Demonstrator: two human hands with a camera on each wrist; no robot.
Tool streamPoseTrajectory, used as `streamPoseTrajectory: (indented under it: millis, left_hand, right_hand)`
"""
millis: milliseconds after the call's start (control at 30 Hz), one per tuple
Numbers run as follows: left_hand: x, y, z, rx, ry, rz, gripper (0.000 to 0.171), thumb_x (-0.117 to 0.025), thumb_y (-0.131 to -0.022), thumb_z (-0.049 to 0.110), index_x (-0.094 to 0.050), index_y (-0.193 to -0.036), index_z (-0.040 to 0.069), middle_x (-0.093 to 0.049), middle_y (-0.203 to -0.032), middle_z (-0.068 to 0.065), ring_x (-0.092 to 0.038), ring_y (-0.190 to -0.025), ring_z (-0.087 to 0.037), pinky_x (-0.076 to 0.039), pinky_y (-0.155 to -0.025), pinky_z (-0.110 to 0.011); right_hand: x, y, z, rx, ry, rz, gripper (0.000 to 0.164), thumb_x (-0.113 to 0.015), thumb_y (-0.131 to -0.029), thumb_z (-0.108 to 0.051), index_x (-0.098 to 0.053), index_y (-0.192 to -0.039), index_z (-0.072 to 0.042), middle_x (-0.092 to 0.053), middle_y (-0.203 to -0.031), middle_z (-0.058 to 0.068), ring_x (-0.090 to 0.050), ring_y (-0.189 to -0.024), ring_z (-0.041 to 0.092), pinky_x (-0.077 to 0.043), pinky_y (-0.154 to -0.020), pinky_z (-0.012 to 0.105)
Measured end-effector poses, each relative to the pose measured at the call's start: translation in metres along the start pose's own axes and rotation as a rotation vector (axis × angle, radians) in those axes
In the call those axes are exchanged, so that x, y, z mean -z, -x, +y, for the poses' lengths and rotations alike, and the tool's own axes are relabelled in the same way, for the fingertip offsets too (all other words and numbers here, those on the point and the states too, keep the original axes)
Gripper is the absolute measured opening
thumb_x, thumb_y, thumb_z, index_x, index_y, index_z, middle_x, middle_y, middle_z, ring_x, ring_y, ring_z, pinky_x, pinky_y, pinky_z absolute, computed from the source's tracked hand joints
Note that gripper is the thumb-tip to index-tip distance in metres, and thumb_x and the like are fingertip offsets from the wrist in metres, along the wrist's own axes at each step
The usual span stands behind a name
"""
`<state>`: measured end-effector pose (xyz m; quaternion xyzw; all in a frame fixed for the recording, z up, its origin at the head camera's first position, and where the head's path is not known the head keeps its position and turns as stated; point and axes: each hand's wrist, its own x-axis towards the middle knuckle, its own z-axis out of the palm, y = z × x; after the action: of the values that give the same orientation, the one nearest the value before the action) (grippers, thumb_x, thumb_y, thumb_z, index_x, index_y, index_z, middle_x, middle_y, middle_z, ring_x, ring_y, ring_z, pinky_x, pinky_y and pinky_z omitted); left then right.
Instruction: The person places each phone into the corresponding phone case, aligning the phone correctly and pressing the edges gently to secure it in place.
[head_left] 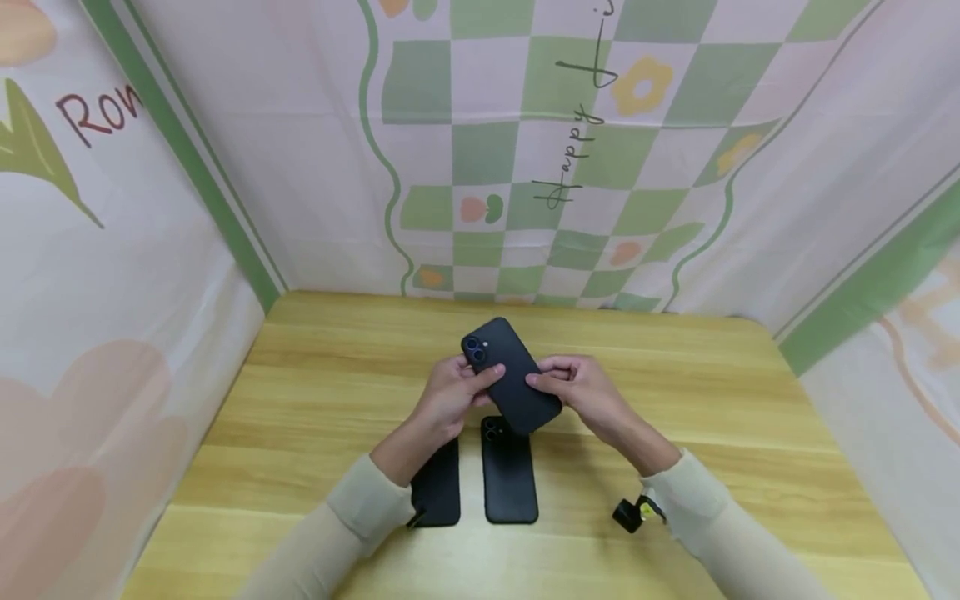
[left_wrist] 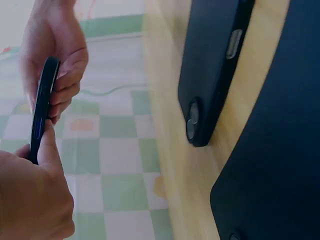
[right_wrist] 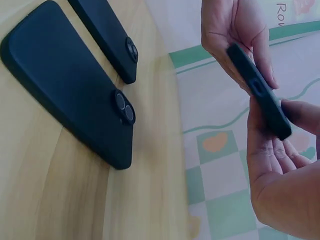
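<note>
Both hands hold a black smartphone (head_left: 517, 383) in the air above the table, its back with two camera lenses turned up and its body tilted. My left hand (head_left: 450, 396) pinches the edge near the lenses, thumb on the back. At the opposite lower edge, my right hand (head_left: 588, 392) pinches it between thumb and fingers. In both wrist views the phone (left_wrist: 45, 100) appears edge-on. Below lie two more black phones, backs up: a middle phone (head_left: 511, 483) and a left phone (head_left: 441, 487) partly hidden by the left wrist.
The wooden table (head_left: 322, 358) is bounded by a checkered cloth backdrop (head_left: 540, 208) behind and printed cloth walls on both sides. A small black device (head_left: 628, 515) is at the right sleeve cuff (head_left: 686, 492). Another cuff (head_left: 371, 500) lies beside the left phone.
</note>
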<state>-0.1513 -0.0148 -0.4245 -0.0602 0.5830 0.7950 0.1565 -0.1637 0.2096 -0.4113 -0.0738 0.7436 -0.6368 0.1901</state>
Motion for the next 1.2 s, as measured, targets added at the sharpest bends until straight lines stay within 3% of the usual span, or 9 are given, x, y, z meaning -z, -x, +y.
streamPoseTrajectory:
  millis: [133,267,467,733,1000,1200]
  left_hand:
    - [-0.005,-0.002,-0.007,0.036,-0.021,-0.085,0.038,-0.071,-0.102,0.007,-0.063,-0.137,-0.007,-0.074,-0.121,-0.025,-0.076,-0.109,-0.031,-0.064,-0.087,-0.034]
    - [-0.007,-0.005,-0.014,0.081,-0.033,-0.132,0.036,-0.069,-0.103,0.005,-0.063,-0.136,-0.008,-0.075,-0.121,-0.024,-0.074,-0.111,-0.032,-0.063,-0.090,-0.036]
    - [-0.017,-0.008,-0.023,0.125,-0.103,-0.157,0.028,-0.071,-0.102,0.006,-0.070,-0.126,-0.007,-0.078,-0.111,-0.022,-0.078,-0.101,-0.030,-0.065,-0.080,-0.032]
    - [-0.041,-0.012,-0.039,0.163,-0.202,-0.201,0.021,-0.075,-0.099,0.005,-0.074,-0.118,-0.003,-0.079,-0.105,-0.018,-0.079,-0.097,-0.029,-0.066,-0.077,-0.036]
    - [-0.060,-0.010,-0.062,0.215,-0.288,-0.214,0.017,-0.076,-0.098,0.003,-0.073,-0.114,-0.002,-0.080,-0.098,-0.015,-0.079,-0.092,-0.028,-0.066,-0.073,-0.036]
    - [-0.068,-0.011,-0.069,0.236,-0.383,-0.234,0.011,-0.076,-0.096,0.002,-0.075,-0.107,-0.001,-0.080,-0.092,-0.012,-0.079,-0.087,-0.024,-0.066,-0.070,-0.034]
  right_hand:
    - [0.006,0.004,0.003,-0.032,-0.001,-0.011,0.027,-0.072,-0.101,-0.011,-0.070,-0.115,0.011,-0.080,-0.095,0.003,-0.076,-0.085,0.013,-0.064,-0.076,0.028]
    - [0.012,0.010,0.007,-0.066,-0.016,-0.049,0.025,-0.072,-0.100,-0.008,-0.068,-0.115,0.012,-0.080,-0.096,0.006,-0.078,-0.086,0.016,-0.065,-0.078,0.031]
    - [0.025,0.022,0.016,-0.118,0.008,-0.092,0.023,-0.073,-0.099,-0.008,-0.068,-0.112,0.010,-0.081,-0.094,0.006,-0.078,-0.086,0.016,-0.065,-0.079,0.033]
    - [0.046,0.042,0.038,-0.151,-0.021,-0.154,0.018,-0.071,-0.100,-0.005,-0.069,-0.110,0.009,-0.081,-0.095,0.007,-0.078,-0.085,0.017,-0.066,-0.076,0.033]
    - [0.060,0.064,0.068,-0.186,-0.089,-0.181,0.016,-0.069,-0.101,-0.003,-0.068,-0.111,0.009,-0.081,-0.100,0.009,-0.079,-0.087,0.020,-0.066,-0.076,0.033]
    - [0.062,0.073,0.083,-0.217,-0.118,-0.155,0.013,-0.070,-0.100,-0.002,-0.067,-0.109,0.006,-0.081,-0.099,0.010,-0.079,-0.088,0.021,-0.066,-0.079,0.037]
